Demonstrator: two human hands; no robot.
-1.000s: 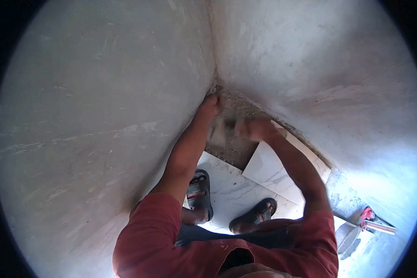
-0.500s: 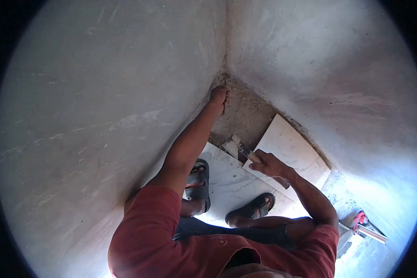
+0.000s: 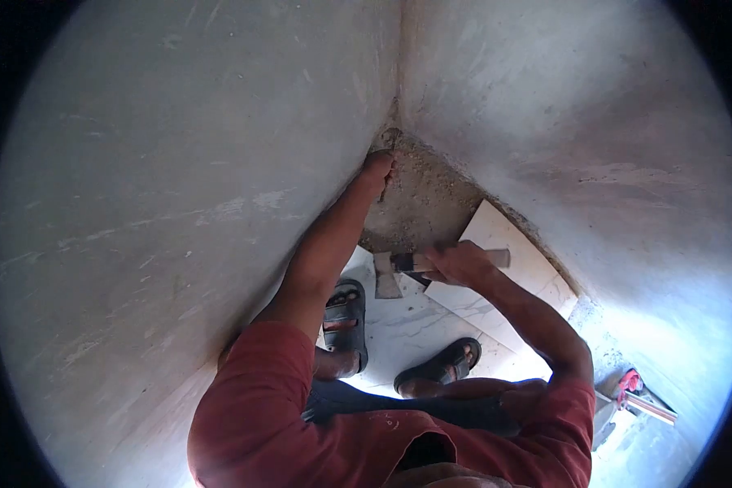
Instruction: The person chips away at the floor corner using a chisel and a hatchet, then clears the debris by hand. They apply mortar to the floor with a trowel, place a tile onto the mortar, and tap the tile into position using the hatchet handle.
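My left hand [image 3: 380, 165] is a closed fist low in the corner, around a thin dark rod like a chisel [image 3: 384, 193]; its exact kind is hard to make out. The rod stands against the rough bare floor [image 3: 431, 195] near the wall. In my right hand [image 3: 461, 263] is a hatchet [image 3: 388, 276] with a pale wooden handle. Its flared metal head points left, over the edge of the floor tiles, apart from the rod. The handle's end sticks out to the right past my fist.
Plastered walls [image 3: 220, 146] meet at the corner ahead. A loose pale tile [image 3: 516, 264] lies by the right wall over marble-patterned tiles [image 3: 390, 342]. My sandalled feet [image 3: 443, 366] stand on these. Tools with a red part [image 3: 630, 381] lie at the lower right.
My right hand has moved slightly up, and the hatchet has swung from a slant to nearly level, its head further left. My left hand has shifted slightly left in the corner.
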